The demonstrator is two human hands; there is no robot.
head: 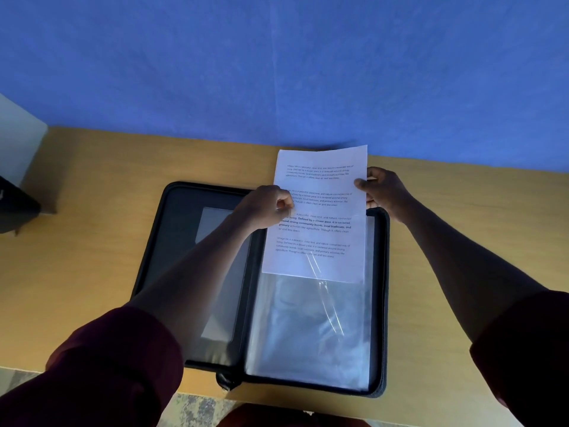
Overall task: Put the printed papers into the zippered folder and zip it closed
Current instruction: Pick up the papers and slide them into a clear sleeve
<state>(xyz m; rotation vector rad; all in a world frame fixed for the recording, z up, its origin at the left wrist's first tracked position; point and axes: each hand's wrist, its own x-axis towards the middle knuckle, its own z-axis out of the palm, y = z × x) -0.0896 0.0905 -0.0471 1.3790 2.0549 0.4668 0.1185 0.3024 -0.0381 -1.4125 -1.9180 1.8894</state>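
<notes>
A black zippered folder [160, 257] lies open flat on the wooden table. Its right half carries clear plastic sleeves [311, 328]. A printed paper [320, 211] stands partway down into the top sleeve, its upper part sticking out past the folder's far edge. My left hand [266, 206] pinches the paper's left edge. My right hand [383, 191] pinches its right edge near the top. The zipper pull [226, 382] hangs at the folder's near spine.
The wooden table [92, 211] ends at a blue wall behind. A dark object [15, 208] and a white box [18, 140] sit at the far left. The table's near edge runs just below the folder.
</notes>
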